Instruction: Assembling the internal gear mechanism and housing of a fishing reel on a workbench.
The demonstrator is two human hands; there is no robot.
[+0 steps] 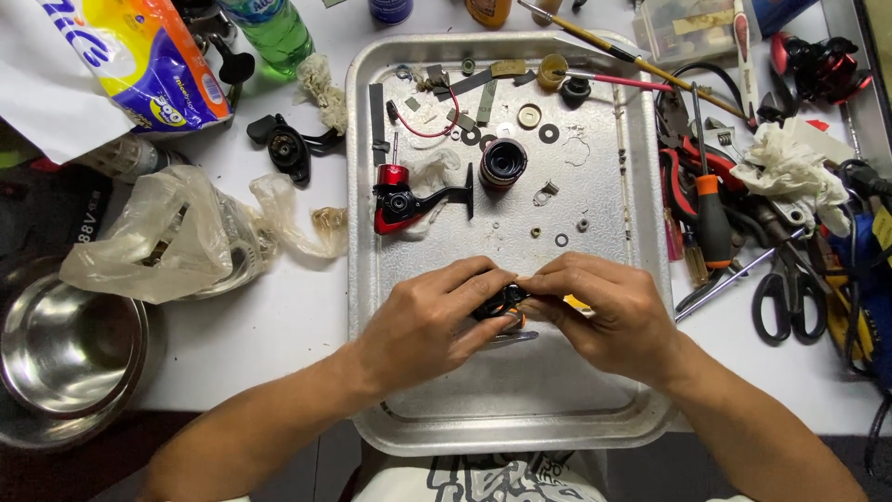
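While both hands meet over the near half of a dented silver metal tray [372, 186] on a white counter [279, 316], they pinch a small black part with orange trim [502, 302] between them. The left hand [427, 325] curls shut around it from below; the right hand [609, 311] closes its fingertips on the part's right side. Beyond them on the tray lies a red and black fishing reel body [404, 200], with a dark round spool [503, 163] just beside it and loose washers and screws scattered nearby. Judging by these separated pieces, the reel sits well taken apart, with the held part not joined to the body. An orange-handled screwdriver [711, 209] rests among tools right of the tray; a steel bowl [70, 349] sits far left.
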